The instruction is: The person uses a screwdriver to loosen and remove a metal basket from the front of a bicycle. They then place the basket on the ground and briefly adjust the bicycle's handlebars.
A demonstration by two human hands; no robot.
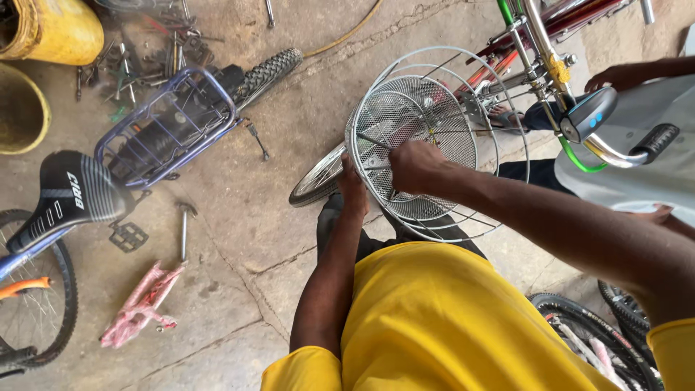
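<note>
Yellow shirt (441, 318) nearest; hands on wire basket (423, 137); hammer (184, 228) aside.

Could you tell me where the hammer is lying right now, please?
In the head view, the metal hammer lies on the concrete floor at left of centre, just above the crumpled pink rag and right of the black bicycle pedal.

Cracked concrete floor (246, 246): hammer (184, 228), pink rag (141, 304), scattered tools (137, 61)
</note>
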